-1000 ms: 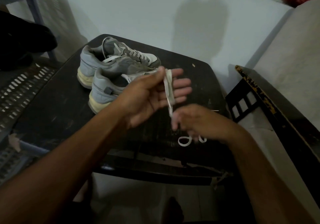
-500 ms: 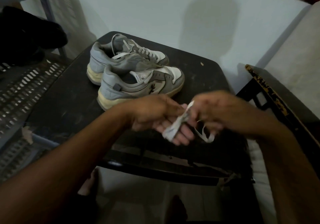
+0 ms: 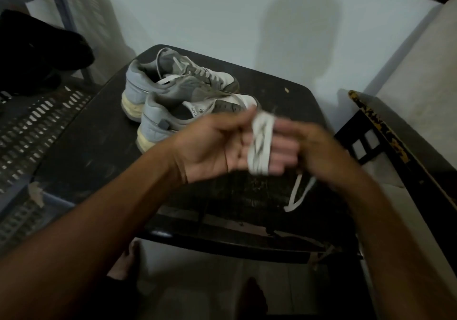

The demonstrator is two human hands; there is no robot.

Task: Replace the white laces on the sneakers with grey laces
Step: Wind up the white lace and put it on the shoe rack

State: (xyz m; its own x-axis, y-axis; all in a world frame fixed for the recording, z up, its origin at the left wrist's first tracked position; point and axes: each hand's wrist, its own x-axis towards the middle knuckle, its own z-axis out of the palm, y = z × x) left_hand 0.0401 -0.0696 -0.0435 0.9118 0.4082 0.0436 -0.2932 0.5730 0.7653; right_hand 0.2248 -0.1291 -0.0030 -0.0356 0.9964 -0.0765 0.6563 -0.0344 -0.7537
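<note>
We see the left fingers [image 3: 279, 149] held straight and together, palm up, with a white lace [image 3: 259, 141] wound around them in several turns; the thumb lies along the upper edge near the coil. The left hand [image 3: 222, 146] floats above the table's middle. At its 3 o'clock the right hand [image 3: 319, 151] is blurred; its fingers seem to pinch the lace just beside the coil, though we cannot be sure of the grip. From under that hand a loose loop of the lace hangs toward 6 o'clock, its end [image 3: 296, 196] near the table's front edge.

Toward 11 o'clock from the left hand sit two grey-and-white sneakers, side by side on the dark table [image 3: 86, 151], heels toward us and toes pointing to 2 o'clock. The near sneaker [image 3: 170, 119] shows an open tongue with no lace across it as far as we can tell. The far sneaker [image 3: 183, 75] carries white lacing over its front.

At 9 o'clock of the table lies a perforated grey surface [image 3: 32, 127], with a black bundle [image 3: 37, 50] above it at 10 o'clock. At 3 o'clock a dark chair frame [image 3: 385, 134] leans beside the wall.
</note>
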